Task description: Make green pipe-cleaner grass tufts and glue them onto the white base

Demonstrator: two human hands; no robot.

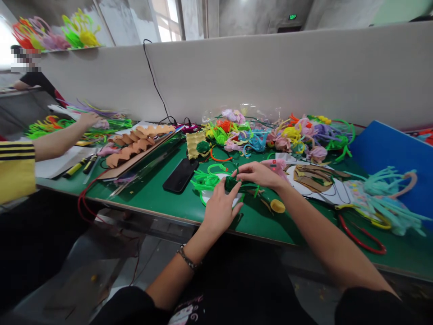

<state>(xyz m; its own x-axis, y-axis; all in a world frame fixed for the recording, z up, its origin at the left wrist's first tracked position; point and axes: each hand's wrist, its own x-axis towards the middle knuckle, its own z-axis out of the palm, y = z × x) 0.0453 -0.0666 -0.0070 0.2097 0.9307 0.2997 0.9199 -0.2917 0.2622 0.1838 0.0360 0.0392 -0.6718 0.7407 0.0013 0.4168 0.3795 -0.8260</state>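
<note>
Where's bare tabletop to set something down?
Green table: patch between phone and clear plastic, plus a smaller one between yellow oval and the front edge. Crowded: fuzzy-stem flowers along the partition, and around left hand and right hand.

Black phone (181, 175) on green table (145, 197)

We saw what looked like a craft workshop: a green bench (144, 196) across mid-frame bore heaps of colourful fuzzy stems (256, 139), a co-worker's arm (61, 141) reached over it at left, and bare grey walls (253, 17) stood at the top.
</note>
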